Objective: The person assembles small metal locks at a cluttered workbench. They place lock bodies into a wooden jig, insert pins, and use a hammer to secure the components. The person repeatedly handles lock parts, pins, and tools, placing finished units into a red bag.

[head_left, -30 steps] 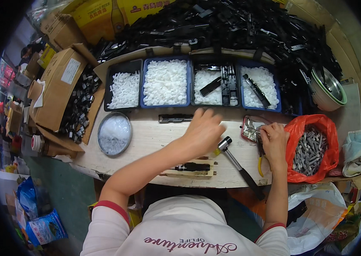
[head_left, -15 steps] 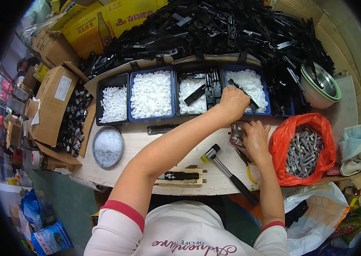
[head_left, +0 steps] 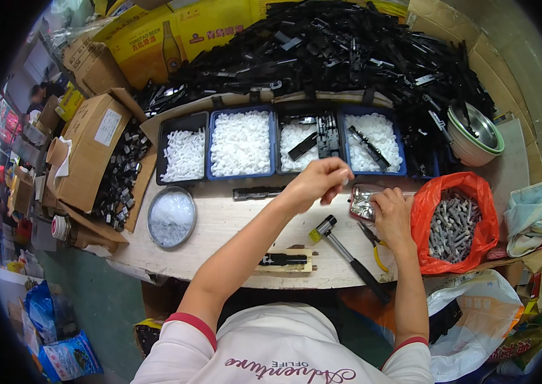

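Note:
My left hand (head_left: 318,184) is raised over the table in front of the bins, its fingers pinched on a small white plastic piece (head_left: 345,180). My right hand (head_left: 394,214) reaches into a small box of shiny metal parts (head_left: 364,201); its fingers are bent together, and what they hold is hidden. Below my left hand, a wooden block (head_left: 264,266) with a black part (head_left: 286,259) in it lies near the table edge. A hammer (head_left: 354,259) and yellow-handled pliers (head_left: 376,248) lie between my forearms.
Bins of white pieces (head_left: 240,142) line the back, with black parts (head_left: 368,147) across two. Behind rises a heap of black parts (head_left: 322,57). A round dish (head_left: 172,217) stands left; a red bag of grey parts (head_left: 453,227), stacked bowls (head_left: 476,137) and a cloth (head_left: 533,214) are right.
My left hand has drawn back toward me and to the left from the right-hand white bin, pinching a small white piece. My right hand stays at the metal parts box. The view has shifted slightly.

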A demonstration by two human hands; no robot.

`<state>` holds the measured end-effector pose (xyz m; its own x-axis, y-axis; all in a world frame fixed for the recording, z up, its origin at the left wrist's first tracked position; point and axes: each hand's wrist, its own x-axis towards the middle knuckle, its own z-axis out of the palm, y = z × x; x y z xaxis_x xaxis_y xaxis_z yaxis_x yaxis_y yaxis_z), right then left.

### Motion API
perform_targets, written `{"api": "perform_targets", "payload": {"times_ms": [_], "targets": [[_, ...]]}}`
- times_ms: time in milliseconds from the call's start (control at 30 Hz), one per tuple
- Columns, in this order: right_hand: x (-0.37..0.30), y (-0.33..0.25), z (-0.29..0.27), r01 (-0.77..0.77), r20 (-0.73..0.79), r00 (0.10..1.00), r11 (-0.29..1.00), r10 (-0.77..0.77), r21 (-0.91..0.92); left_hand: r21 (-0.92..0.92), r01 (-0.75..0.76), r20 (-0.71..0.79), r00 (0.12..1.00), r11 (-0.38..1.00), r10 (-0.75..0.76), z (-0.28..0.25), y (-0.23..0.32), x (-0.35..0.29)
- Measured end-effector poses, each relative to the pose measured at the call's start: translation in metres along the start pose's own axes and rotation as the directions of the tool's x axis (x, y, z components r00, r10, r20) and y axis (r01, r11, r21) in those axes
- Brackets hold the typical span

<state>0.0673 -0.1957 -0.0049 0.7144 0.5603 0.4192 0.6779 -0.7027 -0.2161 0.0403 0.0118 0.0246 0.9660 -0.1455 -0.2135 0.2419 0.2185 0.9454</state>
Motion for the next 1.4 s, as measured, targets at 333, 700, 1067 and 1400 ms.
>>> {"api": "perform_targets", "payload": {"times_ms": [333,700,1067,1400], "targets": [[0.002,-0.092,-0.028,0.301,0.028,0.941,0.874,-0.337,0.382,-0.475,0.063,-0.004,0.997,0.877,-0.074,-0.015,-0.046,-0.124],[0.016,-0.126,-0.037,0.546,0.041,0.821,0.805,-0.569,0.231,-0.446,0.011,-0.025,0.999,0.895,-0.025,-0.03,-0.05,-0.154],[0.02,-0.135,-0.04,0.618,0.115,0.753,0.756,-0.648,0.215,-0.392,-0.024,-0.046,0.999,0.92,0.007,-0.031,-0.058,-0.163],[0.019,-0.137,-0.041,0.641,0.15,0.726,0.74,-0.671,0.204,-0.398,-0.036,-0.041,0.999,0.917,0.022,-0.031,-0.059,-0.165]]}}
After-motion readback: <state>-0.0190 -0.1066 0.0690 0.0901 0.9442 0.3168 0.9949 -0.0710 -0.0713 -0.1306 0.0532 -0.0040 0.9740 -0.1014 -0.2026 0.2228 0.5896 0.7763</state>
